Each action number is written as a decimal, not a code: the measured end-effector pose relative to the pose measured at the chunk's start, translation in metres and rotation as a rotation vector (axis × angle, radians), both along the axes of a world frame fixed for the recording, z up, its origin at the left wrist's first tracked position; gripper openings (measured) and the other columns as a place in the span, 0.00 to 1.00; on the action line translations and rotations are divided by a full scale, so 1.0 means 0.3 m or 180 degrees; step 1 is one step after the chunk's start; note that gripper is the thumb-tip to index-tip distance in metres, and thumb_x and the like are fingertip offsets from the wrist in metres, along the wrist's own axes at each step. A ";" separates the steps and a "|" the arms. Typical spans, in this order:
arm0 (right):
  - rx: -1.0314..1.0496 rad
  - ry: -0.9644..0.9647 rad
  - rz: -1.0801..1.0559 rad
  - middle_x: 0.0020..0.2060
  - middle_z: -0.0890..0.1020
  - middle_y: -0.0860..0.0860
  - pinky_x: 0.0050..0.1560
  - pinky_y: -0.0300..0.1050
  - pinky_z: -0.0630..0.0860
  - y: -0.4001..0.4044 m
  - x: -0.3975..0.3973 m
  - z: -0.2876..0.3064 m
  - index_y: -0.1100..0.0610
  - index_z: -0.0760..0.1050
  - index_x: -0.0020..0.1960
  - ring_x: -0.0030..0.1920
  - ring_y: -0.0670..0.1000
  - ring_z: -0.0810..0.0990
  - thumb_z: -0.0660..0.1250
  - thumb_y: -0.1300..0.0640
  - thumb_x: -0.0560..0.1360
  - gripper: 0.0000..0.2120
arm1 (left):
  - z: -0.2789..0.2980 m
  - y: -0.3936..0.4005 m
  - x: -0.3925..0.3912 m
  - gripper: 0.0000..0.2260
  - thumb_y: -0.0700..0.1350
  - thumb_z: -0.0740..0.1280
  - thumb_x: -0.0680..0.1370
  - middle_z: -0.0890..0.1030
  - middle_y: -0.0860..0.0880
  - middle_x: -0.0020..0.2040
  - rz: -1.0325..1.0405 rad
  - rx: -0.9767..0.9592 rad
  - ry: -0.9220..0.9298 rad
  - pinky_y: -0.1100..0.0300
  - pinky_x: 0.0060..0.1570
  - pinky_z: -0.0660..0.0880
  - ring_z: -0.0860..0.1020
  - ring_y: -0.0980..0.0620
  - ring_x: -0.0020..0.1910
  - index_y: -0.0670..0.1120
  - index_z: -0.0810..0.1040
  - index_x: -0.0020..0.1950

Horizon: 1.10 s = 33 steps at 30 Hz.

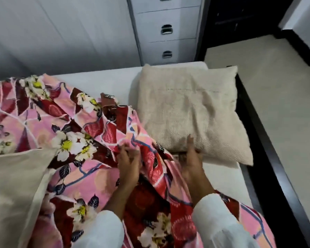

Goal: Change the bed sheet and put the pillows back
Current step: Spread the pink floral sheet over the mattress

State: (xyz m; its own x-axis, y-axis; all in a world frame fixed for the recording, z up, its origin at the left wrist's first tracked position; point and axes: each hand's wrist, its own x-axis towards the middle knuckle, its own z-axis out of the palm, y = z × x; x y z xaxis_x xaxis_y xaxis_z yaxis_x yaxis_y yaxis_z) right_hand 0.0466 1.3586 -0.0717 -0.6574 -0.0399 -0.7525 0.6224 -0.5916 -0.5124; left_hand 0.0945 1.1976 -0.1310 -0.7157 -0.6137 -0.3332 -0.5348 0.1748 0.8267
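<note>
Bunched across the bare white mattress (pixel 104 83): a pink-and-maroon floral cotton bed sheet (pixel 75 126), rumpled just left of the square beige woven pillow (pixel 188 108) at the mattress's far right corner. Left hand (pixel 129 163) on the sheet, fingers curled into a fold; right hand (pixel 191 163) at that pillow's near edge, fingers fairly straight, touching it. Second beige pillow (pixel 13 190) lying well left of the first, on the sheet.

White sleeves (pixel 104 230) (long, both arms)

Both hands (pixel 130 164) (pixel 191 163) on floral sheet (pixel 75 126), beige pillow (pixel 190 108) just beside.
</note>
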 end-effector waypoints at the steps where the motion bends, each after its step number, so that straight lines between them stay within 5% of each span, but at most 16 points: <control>1: -0.1026 -0.0139 -0.0010 0.57 0.77 0.67 0.59 0.63 0.73 -0.017 -0.004 0.023 0.60 0.78 0.54 0.57 0.65 0.78 0.71 0.37 0.65 0.29 | 0.012 0.007 -0.004 0.41 0.74 0.60 0.65 0.77 0.38 0.56 -0.0131 0.0066 -0.0074 0.41 0.59 0.72 0.76 0.38 0.56 0.46 0.67 0.67; 3: -0.1786 -0.0225 0.0064 0.53 0.80 0.65 0.52 0.66 0.76 -0.048 -0.050 0.047 0.59 0.78 0.56 0.51 0.65 0.81 0.68 0.34 0.66 0.31 | 0.064 0.016 -0.024 0.47 0.70 0.65 0.61 0.75 0.46 0.64 -0.0280 0.0097 -0.0039 0.50 0.66 0.68 0.74 0.48 0.63 0.48 0.60 0.74; 5: -0.1403 -0.0371 -0.0193 0.51 0.82 0.62 0.43 0.62 0.78 -0.047 -0.105 0.046 0.57 0.76 0.51 0.45 0.61 0.83 0.63 0.37 0.72 0.24 | 0.067 0.024 -0.047 0.48 0.68 0.67 0.59 0.78 0.47 0.62 -0.0464 0.0012 -0.0149 0.54 0.64 0.70 0.76 0.50 0.61 0.47 0.61 0.74; 7: -0.1157 -0.0382 -0.0415 0.57 0.78 0.60 0.52 0.65 0.73 -0.046 -0.169 0.020 0.55 0.74 0.51 0.54 0.61 0.77 0.62 0.41 0.74 0.18 | 0.068 0.026 -0.083 0.46 0.69 0.65 0.60 0.80 0.45 0.58 -0.0614 -0.0022 -0.0383 0.54 0.60 0.73 0.78 0.47 0.57 0.47 0.62 0.73; 9: -0.1215 -0.0335 -0.0476 0.58 0.77 0.59 0.57 0.68 0.69 -0.059 -0.211 0.021 0.54 0.74 0.59 0.60 0.63 0.73 0.65 0.41 0.71 0.22 | 0.081 0.032 -0.119 0.39 0.67 0.66 0.66 0.81 0.43 0.55 -0.0879 -0.0207 -0.0664 0.57 0.55 0.73 0.78 0.44 0.56 0.45 0.66 0.70; 12: -0.1097 -0.0047 -0.0669 0.58 0.78 0.58 0.53 0.67 0.72 -0.065 -0.223 0.033 0.53 0.73 0.63 0.56 0.62 0.76 0.64 0.41 0.72 0.23 | 0.111 0.025 -0.156 0.20 0.57 0.67 0.74 0.82 0.43 0.51 -0.1068 -0.0382 -0.0752 0.61 0.45 0.70 0.79 0.44 0.53 0.43 0.78 0.57; 15: -0.0974 -0.0200 -0.0650 0.49 0.79 0.60 0.41 0.66 0.72 -0.073 -0.212 0.051 0.56 0.74 0.57 0.47 0.63 0.76 0.62 0.37 0.73 0.24 | 0.154 -0.025 -0.139 0.17 0.57 0.69 0.73 0.83 0.47 0.49 -0.1043 0.0027 -0.0495 0.58 0.50 0.73 0.79 0.47 0.51 0.46 0.80 0.54; 17: -0.0784 -0.0424 -0.0572 0.59 0.74 0.62 0.48 0.70 0.71 -0.105 -0.167 0.046 0.60 0.67 0.67 0.55 0.68 0.74 0.63 0.35 0.71 0.36 | 0.175 -0.086 -0.088 0.14 0.56 0.68 0.74 0.82 0.48 0.44 -0.0752 -0.0227 -0.0286 0.57 0.47 0.73 0.79 0.47 0.47 0.46 0.80 0.51; 18: -0.0191 -0.0512 -0.0476 0.65 0.70 0.63 0.55 0.67 0.70 -0.127 -0.133 0.044 0.60 0.61 0.71 0.61 0.69 0.71 0.63 0.36 0.72 0.38 | 0.180 -0.124 -0.054 0.12 0.53 0.66 0.75 0.81 0.48 0.42 -0.0615 -0.0400 -0.0150 0.56 0.46 0.72 0.79 0.46 0.46 0.46 0.80 0.50; 20: 0.2229 -0.0509 -0.0406 0.67 0.63 0.65 0.62 0.56 0.66 -0.207 -0.034 0.039 0.62 0.58 0.72 0.65 0.66 0.66 0.66 0.43 0.73 0.36 | 0.182 -0.216 0.025 0.11 0.49 0.63 0.78 0.81 0.46 0.44 -0.0457 -0.0559 0.0013 0.55 0.47 0.72 0.79 0.44 0.47 0.44 0.80 0.54; 22: 0.3573 0.0403 -0.0518 0.62 0.65 0.68 0.63 0.51 0.62 -0.347 0.066 0.060 0.65 0.64 0.68 0.62 0.66 0.66 0.67 0.51 0.71 0.31 | 0.186 -0.320 0.097 0.13 0.49 0.62 0.79 0.81 0.42 0.49 -0.0327 -0.0867 -0.0010 0.55 0.49 0.71 0.78 0.43 0.51 0.43 0.80 0.56; 24: 0.3824 0.1502 -0.0199 0.54 0.70 0.68 0.61 0.45 0.64 -0.541 0.176 0.049 0.68 0.72 0.58 0.54 0.61 0.71 0.66 0.58 0.69 0.20 | 0.198 -0.431 0.171 0.10 0.44 0.64 0.78 0.81 0.39 0.50 -0.0424 -0.1385 -0.0063 0.56 0.47 0.69 0.78 0.42 0.51 0.41 0.80 0.55; 27: 0.3513 0.2146 0.0984 0.51 0.73 0.61 0.51 0.43 0.73 -0.764 0.323 -0.018 0.65 0.76 0.50 0.46 0.59 0.78 0.66 0.64 0.70 0.10 | 0.181 -0.583 0.273 0.09 0.39 0.65 0.77 0.83 0.40 0.48 -0.1237 -0.1640 -0.0080 0.60 0.45 0.69 0.80 0.43 0.49 0.40 0.81 0.53; 29: 0.3671 0.2145 0.1954 0.54 0.75 0.61 0.51 0.48 0.72 -0.821 0.391 -0.073 0.62 0.76 0.56 0.52 0.62 0.78 0.64 0.61 0.71 0.14 | 0.136 -0.647 0.323 0.14 0.44 0.60 0.76 0.83 0.43 0.52 -0.2184 -0.1491 -0.0124 0.58 0.52 0.73 0.80 0.44 0.52 0.42 0.81 0.56; 31: 0.4336 0.1846 0.2932 0.65 0.71 0.60 0.62 0.60 0.66 -0.796 0.420 -0.147 0.57 0.71 0.67 0.66 0.65 0.68 0.65 0.50 0.72 0.24 | 0.070 -0.674 0.336 0.20 0.49 0.56 0.74 0.78 0.43 0.61 -0.3089 -0.1826 -0.0387 0.50 0.60 0.72 0.76 0.41 0.61 0.46 0.77 0.62; 33: 0.5117 0.1470 0.3406 0.73 0.62 0.54 0.63 0.73 0.57 -0.702 0.422 -0.198 0.45 0.61 0.72 0.71 0.67 0.59 0.64 0.39 0.72 0.31 | 0.030 -0.643 0.323 0.26 0.52 0.58 0.73 0.62 0.41 0.74 -0.3599 -0.2385 -0.0744 0.40 0.66 0.63 0.63 0.36 0.71 0.47 0.69 0.71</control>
